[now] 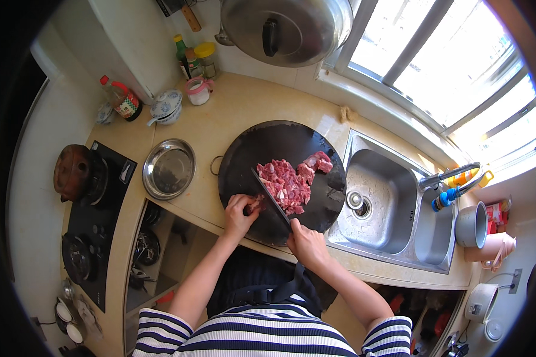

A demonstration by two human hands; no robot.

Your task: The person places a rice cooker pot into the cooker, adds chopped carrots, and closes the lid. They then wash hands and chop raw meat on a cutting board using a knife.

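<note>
A round dark cutting board (259, 138) lies on the counter before me. On it rests a heap of chopped raw red meat (286, 183), with larger meat pieces (317, 161) at its upper right. My right hand (307, 243) grips the handle of a kitchen knife (271, 195) near the board's lower edge; its blade runs up and left along the heap's left side. Left of the blade, my left hand (242, 213) holds a small piece of raw meat (255, 204) against the board with bent fingers.
Left of the board stands a round metal bowl (169, 169), then a black gas hob (102, 214) with a brown clay pot (73, 173). A double steel sink (384, 196) adjoins on the right. Seasoning bottles and jars line the back left; a large metal lid (295, 31) hangs above.
</note>
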